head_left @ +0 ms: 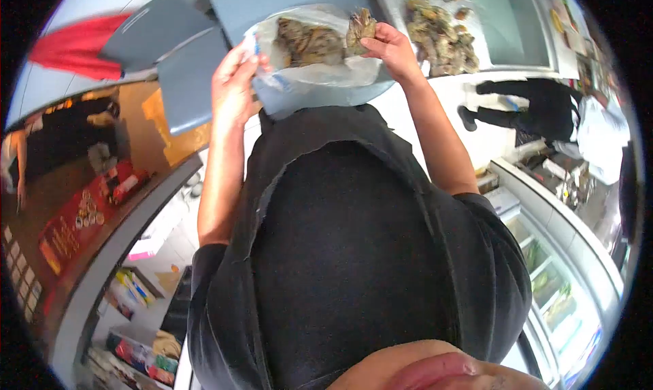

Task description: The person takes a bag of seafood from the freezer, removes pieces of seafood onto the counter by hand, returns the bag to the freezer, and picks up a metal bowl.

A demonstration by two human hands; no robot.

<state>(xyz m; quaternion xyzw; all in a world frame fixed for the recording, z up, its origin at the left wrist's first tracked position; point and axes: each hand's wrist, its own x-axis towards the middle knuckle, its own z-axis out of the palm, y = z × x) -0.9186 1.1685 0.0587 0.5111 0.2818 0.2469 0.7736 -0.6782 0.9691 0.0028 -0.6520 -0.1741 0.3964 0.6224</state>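
Observation:
My left hand (235, 84) is closed on the left rim of a clear plastic bag (326, 76), which lies open on a grey-blue surface. Inside the bag is a heap of rough brown shellfish (309, 43) that look like oysters. Over the bag's right side, my right hand (393, 48) pinches one rough, brown-green oyster-like shell (360, 33) between thumb and fingers. To the right of that hand, a pile of similar shells (442, 40) lies in a pale tray or basin.
A grey basin (510, 23) stands at the upper right. Grey-blue chairs or panels (183, 70) and red cloth (81, 46) are on the left. A person in black (537, 108) is at the right, beside a white bag (605, 138). A glass-fronted case (551, 281) stands lower right.

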